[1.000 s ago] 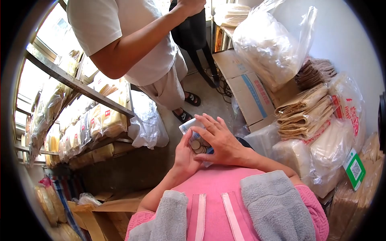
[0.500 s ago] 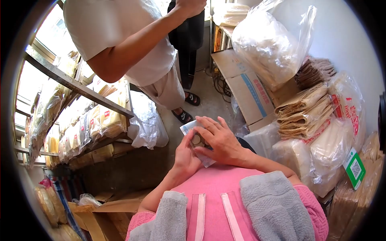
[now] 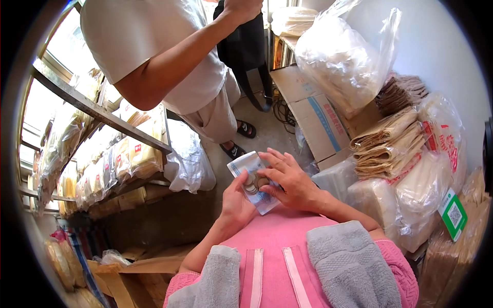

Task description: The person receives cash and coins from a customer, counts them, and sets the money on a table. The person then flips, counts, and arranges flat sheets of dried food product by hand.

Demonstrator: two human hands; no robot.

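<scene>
In front of my pink top, my left hand point(image 3: 239, 201) holds a pale banknote point(image 3: 239, 164), its fingers supporting the note from beneath and the thumb along its edge. A small pile of coins point(image 3: 252, 183) lies on the note. Over the right side of the coins hovers my right hand point(image 3: 295, 180), fingers stretched and apart, the thumb close to the coins. Whether its fingertips touch a coin I cannot tell.
A person in a white shirt point(image 3: 149, 41) stands opposite, with a black bag point(image 3: 241, 46). Metal shelves point(image 3: 102, 110) of packaged goods line the left. A cardboard box point(image 3: 316, 123), folded brown sheets point(image 3: 385, 143) and plastic-wrapped bundles fill the right.
My right hand has shifted right, off the middle of the note, uncovering more coins. The black bag's strap now hangs further right.
</scene>
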